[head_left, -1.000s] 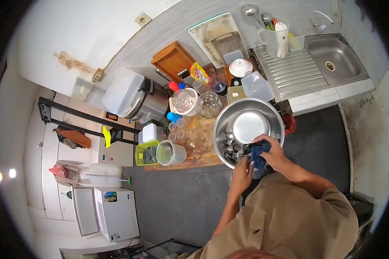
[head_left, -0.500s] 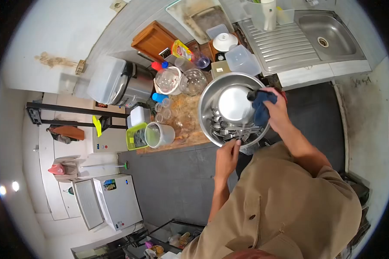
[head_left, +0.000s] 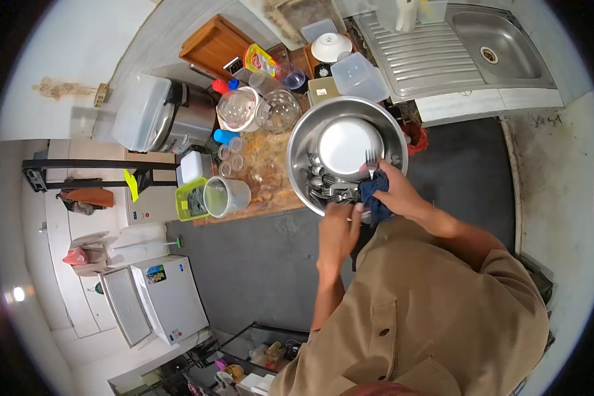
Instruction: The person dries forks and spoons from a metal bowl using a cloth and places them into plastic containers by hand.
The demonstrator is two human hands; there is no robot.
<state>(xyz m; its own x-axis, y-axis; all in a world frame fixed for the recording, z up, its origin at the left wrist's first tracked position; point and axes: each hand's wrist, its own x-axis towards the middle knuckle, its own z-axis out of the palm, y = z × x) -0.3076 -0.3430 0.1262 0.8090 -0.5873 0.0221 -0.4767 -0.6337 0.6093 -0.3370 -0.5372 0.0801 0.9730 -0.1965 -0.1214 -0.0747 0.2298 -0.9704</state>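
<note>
A large steel basin (head_left: 298,148) holds a round white bowl-like dish (head_left: 350,146) and a heap of forks and spoons (head_left: 333,188). My right hand (head_left: 402,193) is closed round a dark blue cloth (head_left: 374,196), which is wrapped about a fork (head_left: 371,160) with its tines pointing up over the dish. At the basin's near rim my left hand (head_left: 336,232) is pinched just below the cloth, at the fork's lower end. The fork's handle is mostly hidden by the cloth and my fingers.
On the wooden table (head_left: 270,181) stand a white bucket (head_left: 228,198), a green basket (head_left: 190,200), glass jars (head_left: 278,111) and small clear cups (head_left: 236,162). A red bag (head_left: 416,137) hangs beside the basin. Behind is a steel sink (head_left: 501,49).
My right hand with the cloth has come down and left from the basin's far right side onto the fork. The left hand stays low at the near rim. The view has shifted slightly.
</note>
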